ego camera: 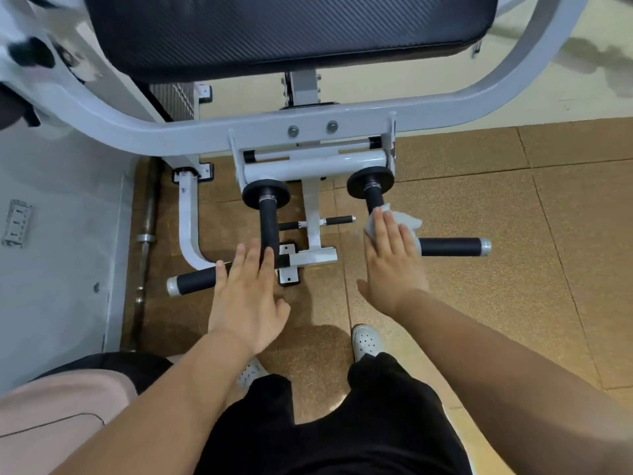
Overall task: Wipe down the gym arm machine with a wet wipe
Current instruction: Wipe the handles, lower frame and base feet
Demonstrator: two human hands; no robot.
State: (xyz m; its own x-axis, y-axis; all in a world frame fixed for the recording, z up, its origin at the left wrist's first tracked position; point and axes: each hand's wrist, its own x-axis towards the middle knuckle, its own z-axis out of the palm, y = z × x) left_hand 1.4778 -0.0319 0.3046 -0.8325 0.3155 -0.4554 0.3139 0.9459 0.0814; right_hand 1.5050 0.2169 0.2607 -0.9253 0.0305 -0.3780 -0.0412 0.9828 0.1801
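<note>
The white-framed arm machine (pixel 205 132) stands before me, with a black pad (pixel 291 32) on top and two L-shaped black foam handles below. My right hand (pixel 390 255) lies flat with straight fingers on the bend of the right handle (pixel 452 246), pressing a white wet wipe (pixel 406 221) against it. Part of the wipe sticks out past my fingertips. My left hand (pixel 246 293) is open, its straight fingers touching the bend of the left handle (pixel 269 221). That handle's outer end (pixel 191 281) points left.
A loose barbell (pixel 147 234) lies on the brown rubber floor tiles (pixel 496 200) along the grey wall (pixel 51 234) at left. A wall socket (pixel 17 222) is at far left. My legs and white shoes (pixel 366 341) are below.
</note>
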